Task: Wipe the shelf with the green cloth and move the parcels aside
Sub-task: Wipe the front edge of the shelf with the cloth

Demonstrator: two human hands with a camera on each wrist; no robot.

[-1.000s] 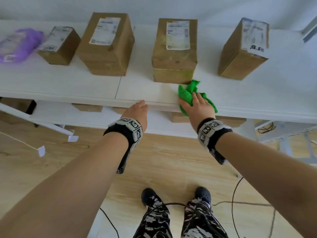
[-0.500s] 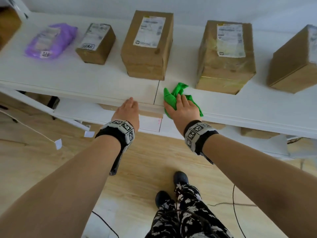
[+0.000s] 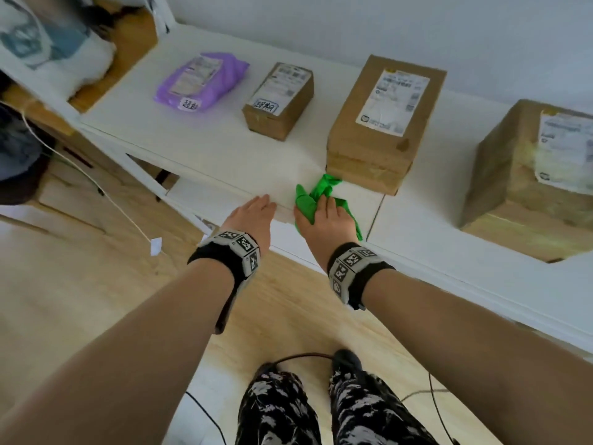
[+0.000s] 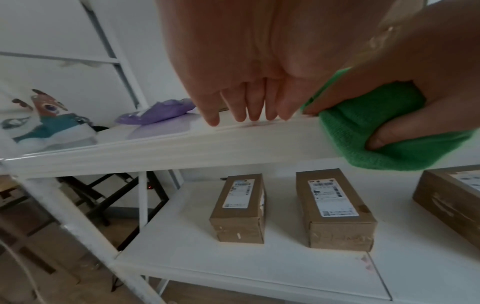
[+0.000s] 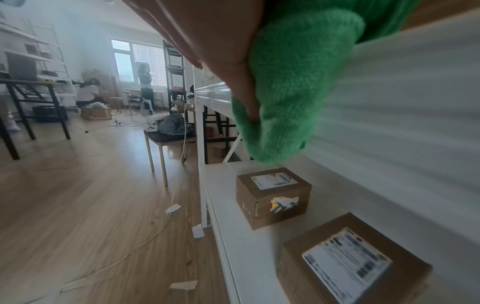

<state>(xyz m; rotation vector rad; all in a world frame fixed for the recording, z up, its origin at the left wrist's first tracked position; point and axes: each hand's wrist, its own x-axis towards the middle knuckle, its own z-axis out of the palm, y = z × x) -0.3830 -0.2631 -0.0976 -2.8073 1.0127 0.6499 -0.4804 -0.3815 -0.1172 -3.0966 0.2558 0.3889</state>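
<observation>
shelf (image 3: 224, 149): white, running 9 to 3 o'clock across head view; lower tier (image 4: 259, 263) carrying more labelled brown boxes
right box (image 3: 526, 184): biggest parcel, sitting at 3 o'clock, white label blurred
middle box (image 3: 382, 123): sitting at 1 o'clock, shipping label print too small to read
small box (image 3: 278, 101): sitting at 12 o'clock, front sticker showing handwritten characters, illegible
purple mailer (image 3: 202, 81): lying at 11 o'clock, label plus handwritten sticker, unreadable
green cloth (image 3: 309, 200): lying on shelf front edge, tip touching middle box base, draping over the lip
right hand (image 3: 324, 223): pressing on cloth, thumb curling under it, gripping
left hand (image 3: 253, 216): just beside at 9 o'clock, fingers straight, resting flat on shelf edge, holding nothing
</observation>
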